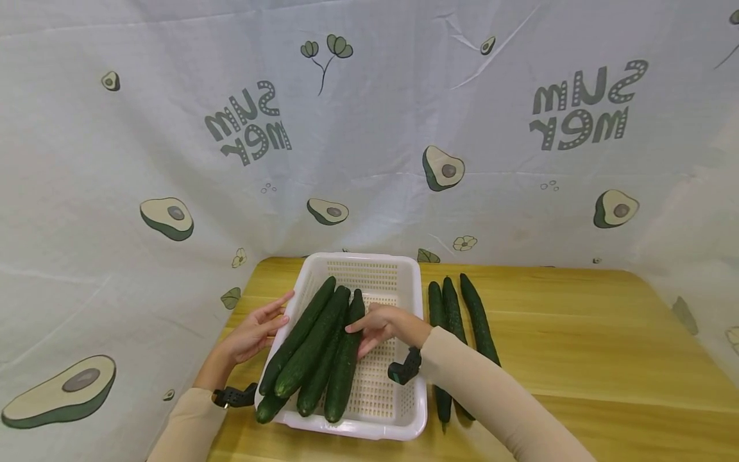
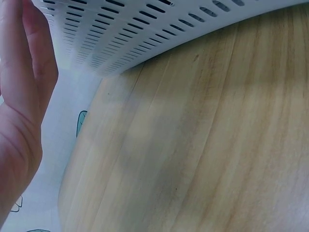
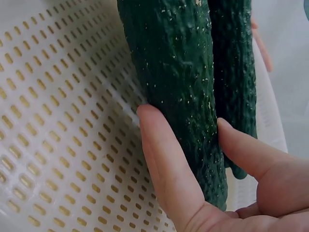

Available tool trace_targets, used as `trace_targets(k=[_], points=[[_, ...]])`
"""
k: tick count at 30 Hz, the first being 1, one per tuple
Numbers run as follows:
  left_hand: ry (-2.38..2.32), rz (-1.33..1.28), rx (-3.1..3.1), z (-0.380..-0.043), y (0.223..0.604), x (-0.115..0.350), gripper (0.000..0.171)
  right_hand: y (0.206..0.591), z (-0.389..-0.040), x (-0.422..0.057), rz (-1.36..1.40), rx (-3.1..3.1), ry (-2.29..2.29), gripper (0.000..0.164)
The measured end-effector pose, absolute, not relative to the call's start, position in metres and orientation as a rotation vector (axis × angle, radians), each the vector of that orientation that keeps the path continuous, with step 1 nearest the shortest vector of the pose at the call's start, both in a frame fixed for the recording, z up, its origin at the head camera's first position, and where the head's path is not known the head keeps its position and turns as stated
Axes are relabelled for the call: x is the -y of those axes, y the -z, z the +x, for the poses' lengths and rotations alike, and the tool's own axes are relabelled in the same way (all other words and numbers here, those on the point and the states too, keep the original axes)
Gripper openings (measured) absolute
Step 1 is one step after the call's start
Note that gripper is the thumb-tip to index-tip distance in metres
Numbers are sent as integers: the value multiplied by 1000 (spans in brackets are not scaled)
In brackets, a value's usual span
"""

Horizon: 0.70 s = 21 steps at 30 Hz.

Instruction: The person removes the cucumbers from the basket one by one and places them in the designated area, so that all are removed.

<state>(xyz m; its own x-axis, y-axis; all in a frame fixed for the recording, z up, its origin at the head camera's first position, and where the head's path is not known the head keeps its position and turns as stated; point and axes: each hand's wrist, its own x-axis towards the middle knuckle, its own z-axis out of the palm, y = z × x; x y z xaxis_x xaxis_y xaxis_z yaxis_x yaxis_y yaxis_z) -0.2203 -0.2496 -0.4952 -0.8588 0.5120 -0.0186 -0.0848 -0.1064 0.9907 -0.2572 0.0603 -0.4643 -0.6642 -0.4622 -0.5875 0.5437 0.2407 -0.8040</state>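
Dark green, bumpy cucumbers point(image 1: 314, 340) lie heaped lengthwise along the left side of a white perforated plastic basket point(image 1: 419, 301), near ends at its near rim; probably five, though overlap obscures the count. The right hand point(image 1: 383, 327) pinches the rightmost; the left hand point(image 1: 251, 335) touches the basket's left rim.

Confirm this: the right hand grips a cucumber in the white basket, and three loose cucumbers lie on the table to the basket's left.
Wrong side: the three loose cucumbers lie on the table to the right of the white basket, as the head view shows. The rest stands.
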Motion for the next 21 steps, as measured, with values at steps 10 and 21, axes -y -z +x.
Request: trace_targets(k=[10, 21], points=[[-2026, 498, -1767, -221, 494, 250, 61, 456, -256, -65, 66, -1733, 1534, 61], [-2022, 479, -1774, -220, 492, 249, 61, 454, -253, -72, 77, -1764, 1568, 48]])
